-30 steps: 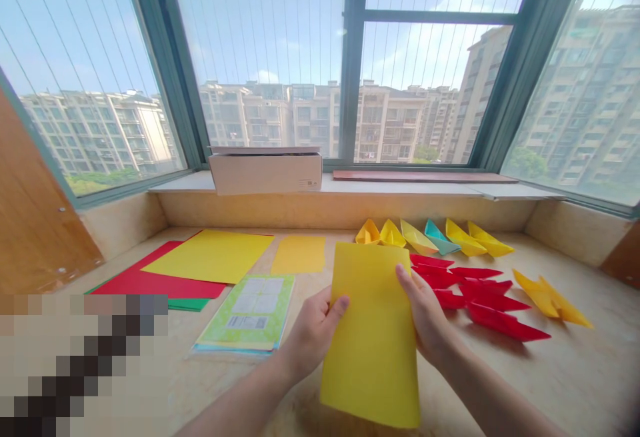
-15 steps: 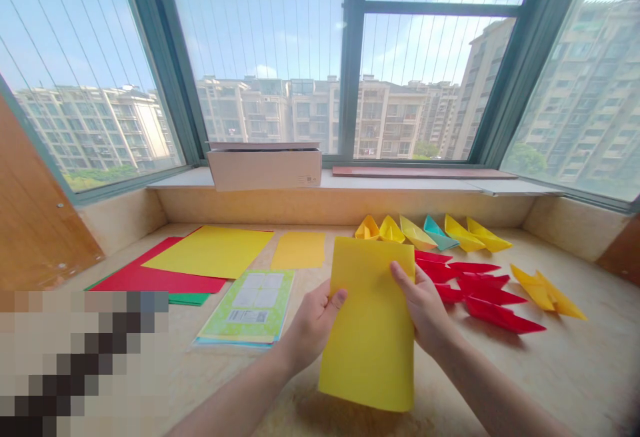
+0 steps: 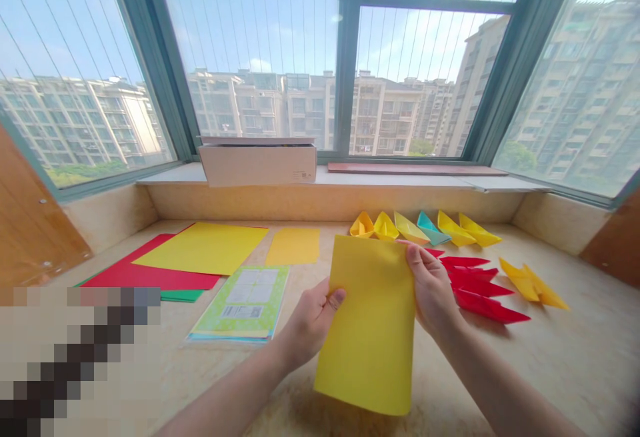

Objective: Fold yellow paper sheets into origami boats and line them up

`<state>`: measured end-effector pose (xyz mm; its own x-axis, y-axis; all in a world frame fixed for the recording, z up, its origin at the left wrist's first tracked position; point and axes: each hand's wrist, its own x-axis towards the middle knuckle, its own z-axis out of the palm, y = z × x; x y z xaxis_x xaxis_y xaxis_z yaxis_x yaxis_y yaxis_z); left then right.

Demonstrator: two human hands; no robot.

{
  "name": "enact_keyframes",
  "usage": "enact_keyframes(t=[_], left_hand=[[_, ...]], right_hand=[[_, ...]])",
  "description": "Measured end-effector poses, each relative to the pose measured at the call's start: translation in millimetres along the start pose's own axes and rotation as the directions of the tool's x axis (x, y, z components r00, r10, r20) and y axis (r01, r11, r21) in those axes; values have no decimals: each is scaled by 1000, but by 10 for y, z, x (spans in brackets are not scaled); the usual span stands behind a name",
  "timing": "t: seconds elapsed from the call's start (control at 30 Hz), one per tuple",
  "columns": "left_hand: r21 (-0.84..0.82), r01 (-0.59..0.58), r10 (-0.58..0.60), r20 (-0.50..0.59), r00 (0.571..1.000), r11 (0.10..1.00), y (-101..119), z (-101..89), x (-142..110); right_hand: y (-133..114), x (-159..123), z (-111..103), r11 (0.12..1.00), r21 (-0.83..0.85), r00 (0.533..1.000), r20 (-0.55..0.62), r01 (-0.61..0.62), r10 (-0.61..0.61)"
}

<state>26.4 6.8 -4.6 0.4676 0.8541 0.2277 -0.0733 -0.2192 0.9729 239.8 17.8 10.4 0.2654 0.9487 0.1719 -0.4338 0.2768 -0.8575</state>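
Both of my hands hold one yellow sheet of paper [image 3: 370,330] upright above the stone ledge. My left hand [image 3: 307,322] grips its left edge near the middle, thumb on the front. At the sheet's upper right edge my right hand [image 3: 433,290] pinches it with closed fingers. Just behind the sheet lies a row of folded paper boats [image 3: 425,227], mostly yellow with one teal. Several red folded boats [image 3: 480,287] lie to the right of my right hand.
Flat yellow [image 3: 203,248], red [image 3: 145,276] and green sheets lie at the left, a small orange sheet [image 3: 293,246] beside them. A green paper packet [image 3: 243,302] lies near my left hand. A cardboard box [image 3: 257,161] sits on the windowsill. Two yellow folded pieces [image 3: 533,282] lie at the right.
My right hand has slid up to the sheet's upper right edge. The sheet has tilted slightly, and the view has shifted a little upward.
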Motion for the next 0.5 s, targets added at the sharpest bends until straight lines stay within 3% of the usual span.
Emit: enact_keyframes(t=[0.13, 0.33, 0.5], left_hand=[[-19, 4, -4, 0, 1000, 1000, -13, -8, -1], [-143, 31, -31, 0, 1000, 989, -24, -17, 26], [-250, 45, -39, 26, 999, 967, 51, 19, 27]], right_hand=[[-6, -38, 28, 1000, -25, 1000, -23, -19, 18], [18, -30, 16, 999, -41, 998, 55, -26, 28], [57, -42, 3, 1000, -11, 1000, -19, 24, -24]])
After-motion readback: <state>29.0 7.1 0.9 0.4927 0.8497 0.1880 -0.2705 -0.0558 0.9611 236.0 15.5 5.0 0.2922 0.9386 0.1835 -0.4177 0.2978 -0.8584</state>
